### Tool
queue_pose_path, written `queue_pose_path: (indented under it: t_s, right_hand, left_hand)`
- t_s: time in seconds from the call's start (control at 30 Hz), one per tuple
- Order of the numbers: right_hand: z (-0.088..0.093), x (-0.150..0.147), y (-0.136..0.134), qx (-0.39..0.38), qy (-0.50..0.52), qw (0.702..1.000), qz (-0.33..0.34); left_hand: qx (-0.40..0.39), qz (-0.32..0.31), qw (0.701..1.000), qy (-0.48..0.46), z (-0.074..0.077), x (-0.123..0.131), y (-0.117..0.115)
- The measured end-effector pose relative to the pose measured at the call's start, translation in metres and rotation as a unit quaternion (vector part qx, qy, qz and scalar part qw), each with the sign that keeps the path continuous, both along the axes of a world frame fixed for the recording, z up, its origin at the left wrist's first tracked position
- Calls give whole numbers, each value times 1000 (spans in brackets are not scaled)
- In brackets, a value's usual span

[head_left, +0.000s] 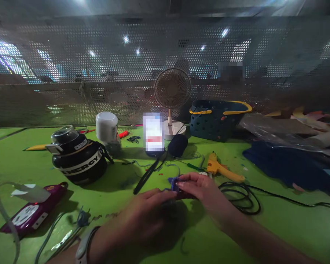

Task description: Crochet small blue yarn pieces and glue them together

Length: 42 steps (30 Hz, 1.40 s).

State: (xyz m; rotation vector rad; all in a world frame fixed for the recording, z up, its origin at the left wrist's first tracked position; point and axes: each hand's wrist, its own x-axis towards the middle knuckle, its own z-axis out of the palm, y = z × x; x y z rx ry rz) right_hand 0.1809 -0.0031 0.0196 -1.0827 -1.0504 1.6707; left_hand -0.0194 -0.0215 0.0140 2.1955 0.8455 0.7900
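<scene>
A small blue-purple crocheted yarn piece (175,183) is held low over the green table, near the middle of the head view. My right hand (198,187) pinches its right side between thumb and fingers. From the left, my left hand (145,214) has its fingers closed at the piece's lower edge; this hand is somewhat blurred and its fingertips are partly hidden. A strand of yarn runs up from the piece toward a dark ball of yarn (178,145). Whether a hook is in either hand cannot be made out.
Behind the hands stand a lit phone (153,132), a fan (172,90) and a dark basket (218,121). An orange glue gun (224,169) and coiled black cable (243,200) lie right. Leftward are a black bottle (79,159), white jar (106,126) and purple power strip (34,211).
</scene>
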Motion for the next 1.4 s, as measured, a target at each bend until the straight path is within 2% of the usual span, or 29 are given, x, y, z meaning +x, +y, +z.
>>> queue_pose_path:
  t_s: [0.13,0.27,0.4,0.57,0.97,1.23,1.4]
  right_hand:
    - [-2,1,-1,-12,46,999,11]
    - [-8,2,0,-24,70,997,12]
    - [-8,2,2,-20,50,999,-10]
    - [1,1,2,13,-16,998,-52]
    - [-3,1,3,30,-48,997,-45]
    - [-4,-1,1,-17,13,998,-55]
    - [-5,1,0,-13,25,999,-43]
  left_hand:
    - [29,-15,999,15,4,0,0]
    - [14,0,1000,16,5,-2,1]
    - [0,3,1000,22,2,-3,1]
    - [-34,23,999,-21,-7,-6,1]
    - [-115,34,989,-83,-5,0,2]
    - [-103,24,991,-84,-9,-2,2]
    - [-73,22,994,-84,-11,-5,3]
